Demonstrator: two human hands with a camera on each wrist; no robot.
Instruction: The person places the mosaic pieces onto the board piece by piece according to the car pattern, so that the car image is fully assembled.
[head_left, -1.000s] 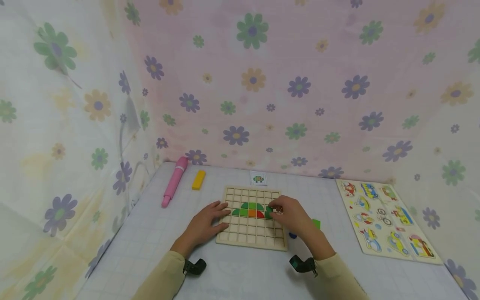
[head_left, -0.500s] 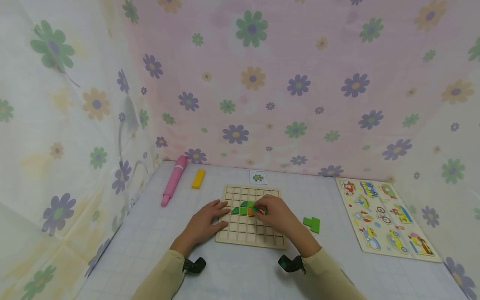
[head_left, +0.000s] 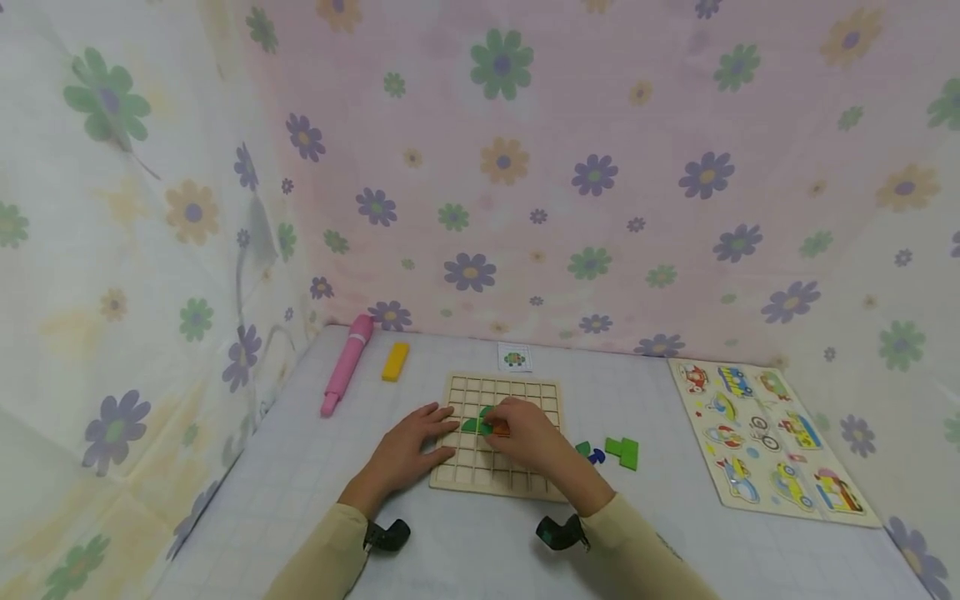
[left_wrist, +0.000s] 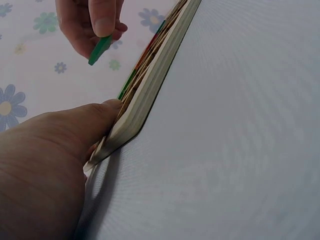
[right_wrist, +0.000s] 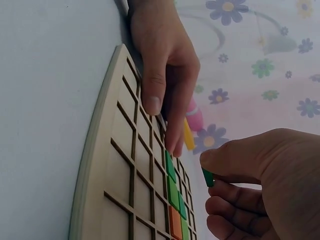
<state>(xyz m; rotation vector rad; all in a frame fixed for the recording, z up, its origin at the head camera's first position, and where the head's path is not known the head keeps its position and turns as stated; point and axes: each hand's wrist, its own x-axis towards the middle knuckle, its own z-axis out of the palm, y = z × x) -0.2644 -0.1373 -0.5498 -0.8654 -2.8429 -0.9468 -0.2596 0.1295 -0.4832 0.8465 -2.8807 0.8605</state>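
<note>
While laid spread along the left edge of the wooden board (head_left: 480, 477), found with thumb tip on its rim: left hand (head_left: 401, 450). Recorded as pinching between thumb and finger, other fingers curled: right hand (head_left: 528, 433). Held in that pinch: small green piece (left_wrist: 100, 51), tilted, above the board and apart from its surface in both wrist views.

Noted as seated in the grid: row pieces (right_wrist: 173, 191) in green, in adjoining cells, next to an orange piece (right_wrist: 175, 222). Partly hidden behind the right hand in the head view; impossible to count in full.

Lying loose on the table (head_left: 465, 546), just right of the board: dark green piece (head_left: 582, 448), blue piece (head_left: 597, 457) close beside it, then light green pieces (head_left: 629, 454). Placed beyond the far edge of the board: small card (head_left: 515, 357) with a printed green figure. Located to the left, near the back: yellow block (head_left: 395, 362) and pink stick (head_left: 347, 367), side by side but apart. Set well apart at the right: picture puzzle (head_left: 771, 502) with vehicles. Hung behind: flowered cloth (head_left: 675, 83)
</note>
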